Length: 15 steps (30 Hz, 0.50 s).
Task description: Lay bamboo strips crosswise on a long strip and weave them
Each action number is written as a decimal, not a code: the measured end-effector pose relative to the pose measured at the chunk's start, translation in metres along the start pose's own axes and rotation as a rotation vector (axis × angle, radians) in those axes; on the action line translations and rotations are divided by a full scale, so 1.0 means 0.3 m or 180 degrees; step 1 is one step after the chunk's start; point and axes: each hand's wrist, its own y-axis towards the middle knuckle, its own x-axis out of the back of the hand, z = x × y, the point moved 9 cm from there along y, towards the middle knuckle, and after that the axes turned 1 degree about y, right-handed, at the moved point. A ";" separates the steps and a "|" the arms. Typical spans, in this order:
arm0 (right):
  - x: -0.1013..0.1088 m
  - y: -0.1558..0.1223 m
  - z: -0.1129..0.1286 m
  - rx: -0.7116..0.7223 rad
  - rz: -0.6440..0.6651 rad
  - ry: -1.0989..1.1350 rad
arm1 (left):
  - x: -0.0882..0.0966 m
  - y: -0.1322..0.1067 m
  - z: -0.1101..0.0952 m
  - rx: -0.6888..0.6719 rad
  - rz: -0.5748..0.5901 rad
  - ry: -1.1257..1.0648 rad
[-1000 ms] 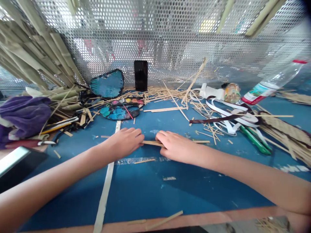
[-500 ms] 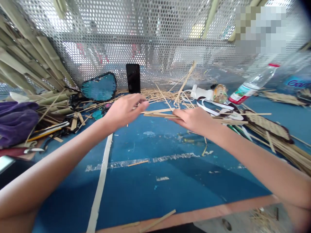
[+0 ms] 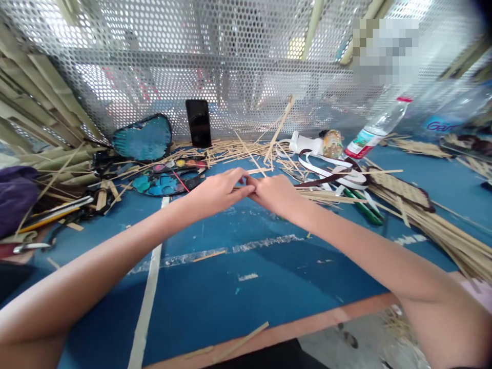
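L hand (image 3: 221, 188): 1, fingers kept narrow, thumb tip brought against R hand; grip hidden, whether anything is held can't be told.
R hand (image 3: 279, 195): 1, fingers closed; thin strips (image 3: 334, 198) held, several, exact no. not countable.
Thin strips' place: above worktop (image 3: 269, 287), run out past R wrist toward 3 o'c (clock ctr = where hands meet).
Phone (image 3: 199, 123): 1, propped up, 11 o'c.
Palettes: 2; upright palette (image 3: 144, 137) leaned at 10 o'c, flat palette (image 3: 163, 184) laid at 9 o'c.
Bottles: 2; red-capped bottle (image 3: 378, 129) tilted at 2 o'c, other bottle (image 3: 448, 115) seen beyond it.
Green-handled tool (image 3: 363, 207): 1, 3 o'c.
Purple cloth (image 3: 17, 195): 1, 9 o'c, far side of flat palette.
Short strip (image 3: 209, 255): 1, laid on clear tape (image 3: 180, 260), 7 o'c.
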 end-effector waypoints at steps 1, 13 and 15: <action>-0.002 -0.009 -0.002 0.0004 -0.0049 0.0027 | -0.030 -0.003 0.004 0.0007 0.0244 0.0310; 0.160 -0.345 -0.224 -0.0394 -0.1859 -0.0073 | -0.031 0.043 0.147 0.0494 0.0298 0.1766; 0.090 -0.469 -0.456 -0.1870 -0.1373 -0.0185 | -0.014 0.050 0.194 0.0581 0.0210 0.1670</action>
